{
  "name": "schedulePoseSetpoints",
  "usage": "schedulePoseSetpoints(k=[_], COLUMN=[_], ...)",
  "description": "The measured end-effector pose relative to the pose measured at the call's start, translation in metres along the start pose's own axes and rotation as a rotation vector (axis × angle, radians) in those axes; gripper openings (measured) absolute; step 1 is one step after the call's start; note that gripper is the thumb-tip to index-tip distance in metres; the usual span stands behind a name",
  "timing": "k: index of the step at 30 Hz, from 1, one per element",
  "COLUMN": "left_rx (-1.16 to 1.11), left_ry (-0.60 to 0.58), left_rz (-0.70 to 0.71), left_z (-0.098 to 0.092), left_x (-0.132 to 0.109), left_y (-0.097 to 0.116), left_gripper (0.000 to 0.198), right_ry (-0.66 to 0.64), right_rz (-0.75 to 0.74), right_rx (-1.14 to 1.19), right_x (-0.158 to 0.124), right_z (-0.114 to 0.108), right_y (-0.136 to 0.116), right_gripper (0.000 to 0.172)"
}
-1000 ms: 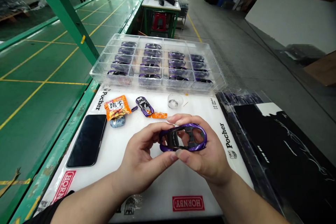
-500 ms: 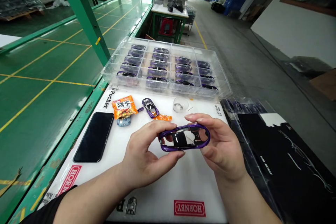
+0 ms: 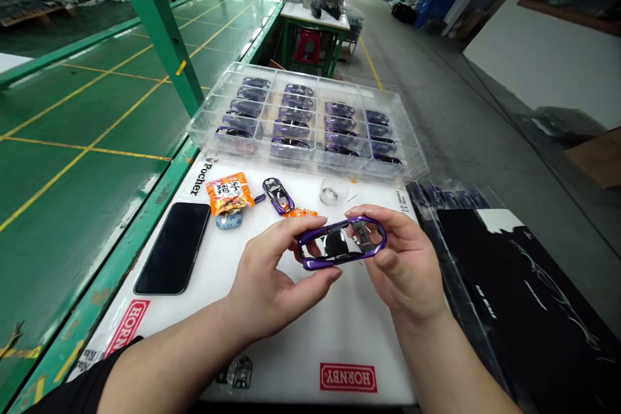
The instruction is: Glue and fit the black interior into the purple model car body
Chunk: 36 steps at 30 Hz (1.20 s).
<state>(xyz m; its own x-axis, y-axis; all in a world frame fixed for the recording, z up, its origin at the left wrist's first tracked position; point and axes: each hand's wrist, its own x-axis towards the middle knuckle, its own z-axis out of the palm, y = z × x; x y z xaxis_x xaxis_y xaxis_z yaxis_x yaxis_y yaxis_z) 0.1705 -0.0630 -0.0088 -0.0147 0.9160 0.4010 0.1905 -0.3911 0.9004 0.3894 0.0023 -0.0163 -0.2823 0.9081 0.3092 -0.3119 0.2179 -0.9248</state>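
A purple and black toy car body is held up above the white board, its glossy black roof and open cut-outs facing me. My left hand grips its left end, thumb below and fingers along the upper edge. Around the right end curl the fingers of my right hand, the thumb close to the lower rim. Beyond the hands, a second purple car body lies on the board beside an orange wrapper strip. A small clear cup with tiny dark bits inside stands near a thin pin-like piece.
At the back, a clear compartment tray holds rows of purple car bodies. Leftward lie a black phone, an orange snack packet and a blue patterned object. A black printed box sits right; a green post rises left.
The car body has turned in my hands, showing more of its top, and its right end is raised slightly. My right thumb has shifted along its lower edge.
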Motion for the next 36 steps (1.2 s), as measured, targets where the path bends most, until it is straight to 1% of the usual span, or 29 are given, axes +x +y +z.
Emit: schedulePoseSetpoints(k=[6,12,16,18,21,23,25,29,33,36], left_rx=[0.024,0.009,-0.022,-0.058,-0.162,-0.267,-0.379,-0.561,-0.66,-0.712], left_ry=[0.003,0.01,0.021,0.017,0.001,-0.013,-0.032,-0.055,-0.061,-0.091], left_rz=[-0.02,-0.033,-0.074,-0.128,-0.256,-0.337,-0.396,-0.495,-0.565,-0.598], left_z=[-0.0001,0.0005,0.001,0.0007,0.0001,0.0002,0.0008,0.0029,0.0054,0.007], left_x=[0.0006,0.0021,0.0029,0.003,0.0037,0.0048,0.0063,0.0093,0.0096,0.0094], left_y=[0.0027,0.0053,0.0058,0.0051,0.0035,0.0024,0.0017,0.0009,-0.0002,-0.0001], left_gripper=[0.052,0.047,0.045,0.043,0.044,0.046,0.045,0.044,0.045,0.044], right_ry=[0.019,0.003,-0.014,-0.043,-0.073,-0.066,-0.044,-0.006,0.02,0.045], right_rz=[0.003,-0.017,-0.035,-0.068,-0.129,-0.155,-0.167,-0.192,-0.223,-0.27], right_rx=[-0.044,-0.063,-0.093,-0.149,-0.286,-0.361,-0.416,-0.466,-0.514,-0.556], right_x=[0.0009,0.0012,0.0012,0.001,0.0004,0.0001,0.0002,0.0006,0.0003,-0.0004], right_z=[0.0025,0.0019,0.0018,0.0025,0.0044,0.0056,0.0061,0.005,0.0035,0.0036], right_y=[-0.0002,0.0007,0.0002,-0.0013,-0.0035,-0.0036,-0.0025,0.0015,0.0046,0.005], right_gripper=[0.044,0.044,0.042,0.04,0.045,0.049,0.047,0.044,0.045,0.043])
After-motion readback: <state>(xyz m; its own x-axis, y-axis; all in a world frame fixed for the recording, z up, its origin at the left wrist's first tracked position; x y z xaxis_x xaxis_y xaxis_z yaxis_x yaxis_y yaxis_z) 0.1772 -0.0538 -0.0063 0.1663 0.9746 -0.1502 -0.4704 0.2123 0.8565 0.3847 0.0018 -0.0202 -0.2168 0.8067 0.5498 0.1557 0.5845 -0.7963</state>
